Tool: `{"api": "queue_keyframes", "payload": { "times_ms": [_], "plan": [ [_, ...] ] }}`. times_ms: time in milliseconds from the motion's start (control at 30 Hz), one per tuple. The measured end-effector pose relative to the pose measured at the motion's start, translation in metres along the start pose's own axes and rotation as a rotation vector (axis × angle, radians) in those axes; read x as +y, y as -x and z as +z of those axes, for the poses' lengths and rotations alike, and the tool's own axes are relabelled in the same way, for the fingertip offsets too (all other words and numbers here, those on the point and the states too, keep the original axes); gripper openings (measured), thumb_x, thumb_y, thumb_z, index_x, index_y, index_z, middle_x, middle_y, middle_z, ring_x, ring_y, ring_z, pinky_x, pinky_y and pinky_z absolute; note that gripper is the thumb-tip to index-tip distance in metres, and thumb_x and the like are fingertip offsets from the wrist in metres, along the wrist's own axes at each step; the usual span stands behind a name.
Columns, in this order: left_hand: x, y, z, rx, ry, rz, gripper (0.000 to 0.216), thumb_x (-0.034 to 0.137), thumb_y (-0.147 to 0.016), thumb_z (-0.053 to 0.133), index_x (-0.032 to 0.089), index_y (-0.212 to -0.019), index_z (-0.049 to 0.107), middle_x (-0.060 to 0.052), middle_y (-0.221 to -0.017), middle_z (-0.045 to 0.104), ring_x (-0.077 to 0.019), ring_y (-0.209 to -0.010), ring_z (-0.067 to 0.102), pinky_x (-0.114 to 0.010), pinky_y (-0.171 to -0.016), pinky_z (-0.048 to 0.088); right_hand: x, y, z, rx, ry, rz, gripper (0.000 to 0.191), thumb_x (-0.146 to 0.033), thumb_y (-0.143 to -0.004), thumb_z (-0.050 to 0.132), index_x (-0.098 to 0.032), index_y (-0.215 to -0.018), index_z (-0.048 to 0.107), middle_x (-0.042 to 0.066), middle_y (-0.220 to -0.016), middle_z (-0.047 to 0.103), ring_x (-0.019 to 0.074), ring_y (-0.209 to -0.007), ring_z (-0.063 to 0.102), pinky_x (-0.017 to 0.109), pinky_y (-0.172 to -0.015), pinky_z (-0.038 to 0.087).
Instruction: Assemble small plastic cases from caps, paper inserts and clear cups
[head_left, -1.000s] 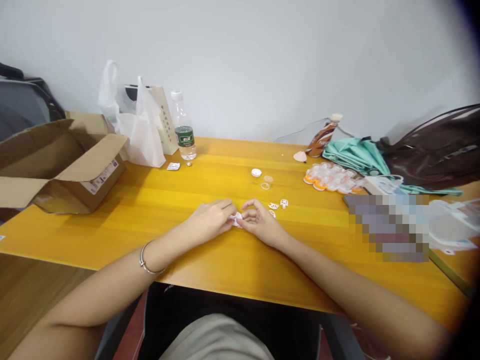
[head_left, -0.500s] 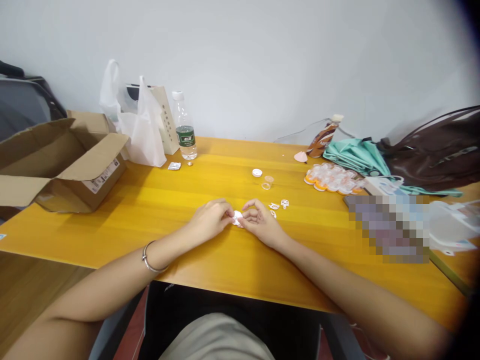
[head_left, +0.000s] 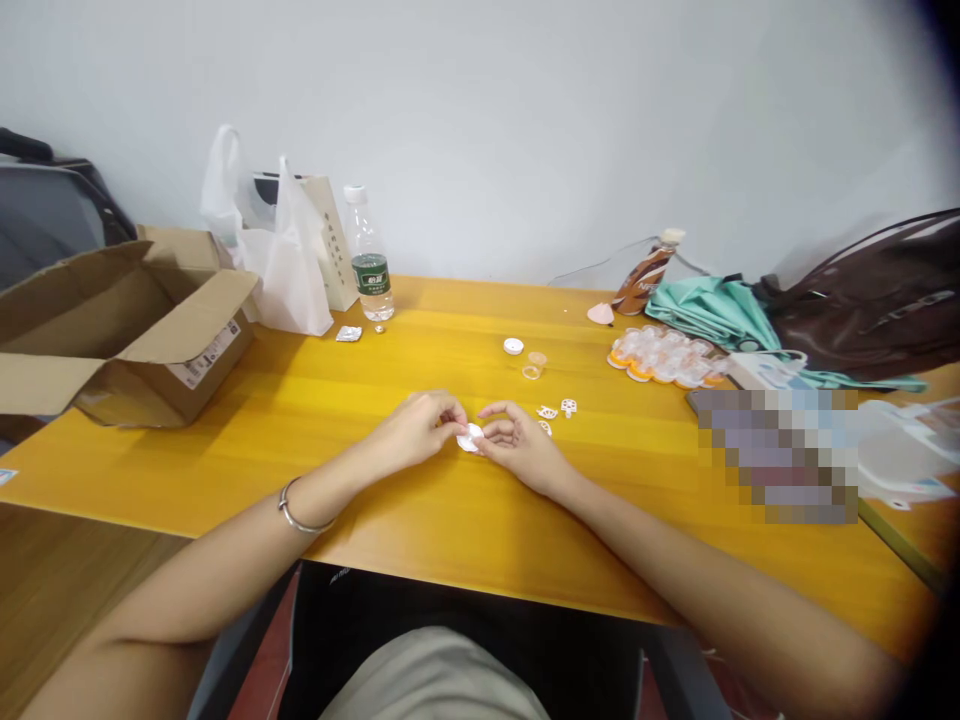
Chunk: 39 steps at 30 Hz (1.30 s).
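My left hand (head_left: 420,430) and my right hand (head_left: 517,440) meet at the middle of the yellow wooden table (head_left: 315,410). Both pinch a small white round piece (head_left: 470,437) between their fingertips, just above the tabletop. My left wrist wears a silver bangle (head_left: 296,512). Right of my right hand lie a few small white cut-out pieces (head_left: 559,410). Farther back sit a white cap (head_left: 513,346) and a small clear cup (head_left: 535,364).
An open cardboard box (head_left: 120,330) stands at the left. A white plastic bag (head_left: 289,260) and a water bottle (head_left: 370,255) stand at the back. A tray of small clear pots (head_left: 664,355), a teal cloth (head_left: 712,305), a brown bag (head_left: 877,300) and a brown bottle (head_left: 645,272) fill the right.
My left hand has lifted a little and turned, so more of the white piece shows between the fingertips. My right hand has barely moved.
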<state>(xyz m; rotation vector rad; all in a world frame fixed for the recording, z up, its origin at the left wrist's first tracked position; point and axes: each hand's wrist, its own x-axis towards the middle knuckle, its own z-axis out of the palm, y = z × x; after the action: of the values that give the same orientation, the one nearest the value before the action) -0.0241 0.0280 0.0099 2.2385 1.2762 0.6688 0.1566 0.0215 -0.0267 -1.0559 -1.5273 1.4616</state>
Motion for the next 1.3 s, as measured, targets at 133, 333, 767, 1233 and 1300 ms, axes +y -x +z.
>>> {"api": "queue_keyframes", "payload": {
  "times_ms": [133,333,767,1233,1300],
  "plan": [
    [0.001,0.000,0.002,0.010,-0.048,0.058,0.010,0.019,-0.079,0.052,0.016,-0.078,0.061,-0.002,-0.077,0.062,-0.0116,-0.068,0.055,-0.022,-0.066,0.042,-0.003,0.002,0.001,-0.007,0.000,-0.005,0.036,-0.033,-0.067,0.066,-0.023,-0.089,0.039,-0.005,-0.068,0.062,0.0113,-0.066,0.063,0.029,-0.071,0.049],
    [0.002,0.001,0.005,0.042,-0.080,0.120,0.012,0.014,-0.079,0.050,0.016,-0.080,0.061,-0.003,-0.083,0.060,-0.0124,-0.073,0.055,-0.024,-0.070,0.043,-0.002,0.002,0.001,-0.024,0.019,-0.045,0.035,-0.033,-0.069,0.065,-0.024,-0.089,0.038,-0.005,-0.068,0.062,0.0105,-0.065,0.061,0.028,-0.069,0.049],
    [0.004,-0.001,0.005,0.005,0.058,0.034,0.007,0.018,-0.077,0.055,0.015,-0.073,0.059,-0.001,-0.074,0.065,-0.0114,-0.067,0.059,-0.021,-0.063,0.042,-0.003,0.003,0.002,-0.013,0.043,-0.065,0.036,-0.033,-0.069,0.065,-0.024,-0.089,0.036,-0.005,-0.068,0.062,0.0103,-0.063,0.061,0.027,-0.066,0.048],
    [-0.007,-0.005,0.009,0.065,0.444,-0.005,0.018,0.017,-0.072,0.061,0.016,-0.082,0.046,-0.001,-0.077,0.059,-0.0102,-0.071,0.059,-0.026,-0.071,0.048,-0.001,0.000,-0.001,-0.055,-0.084,-0.048,0.032,-0.028,-0.067,0.067,-0.023,-0.092,0.048,-0.003,-0.072,0.064,0.0120,-0.071,0.062,0.032,-0.078,0.048],
    [-0.008,-0.007,0.008,0.085,0.502,-0.032,0.020,0.017,-0.069,0.064,0.015,-0.080,0.048,-0.001,-0.076,0.059,-0.0103,-0.071,0.059,-0.026,-0.072,0.048,-0.002,0.000,-0.001,-0.057,-0.090,-0.045,0.033,-0.027,-0.066,0.068,-0.022,-0.095,0.053,-0.002,-0.076,0.065,0.0125,-0.074,0.062,0.033,-0.081,0.047]
  ]
}}
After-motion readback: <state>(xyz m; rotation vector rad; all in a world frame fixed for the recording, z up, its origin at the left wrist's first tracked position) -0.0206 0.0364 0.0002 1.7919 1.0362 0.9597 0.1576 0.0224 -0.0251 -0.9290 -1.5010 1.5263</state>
